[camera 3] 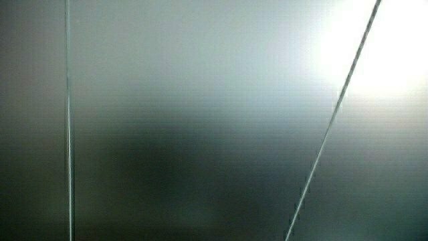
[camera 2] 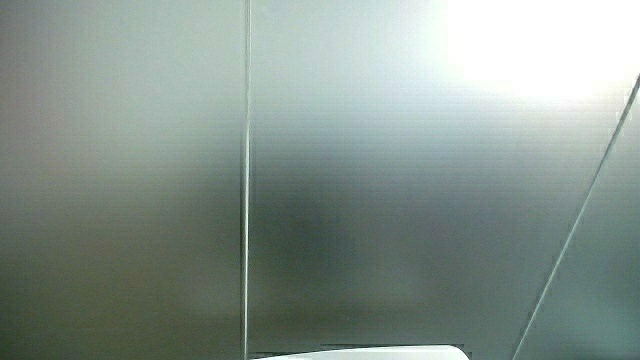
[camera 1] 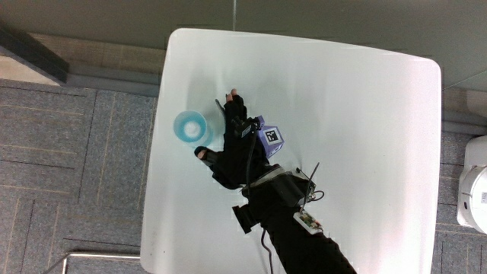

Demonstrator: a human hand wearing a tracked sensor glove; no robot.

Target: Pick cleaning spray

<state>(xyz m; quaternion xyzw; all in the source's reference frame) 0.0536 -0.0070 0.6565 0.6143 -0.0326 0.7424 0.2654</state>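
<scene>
White table (camera 1: 365, 152), seen from above, carried a single item: the cleaning spray (camera 1: 190, 126), standing upright near the table's edge, only its pale blue round top visible. Both side views showed only a pale wall. The hand (camera 1: 232, 148) lay just beside the spray, its fingers spread in an arc, forefinger reaching past the bottle and thumb nearer the person; contact could not be confirmed. The patterned cube (camera 1: 270, 138) sat on the hand's back. Judged step: closing the grasp. Done well, thumb and fingers should close evenly around the body below the top, then lift straight up to avoid tipping. The bottle's contents could not be seen.
</scene>
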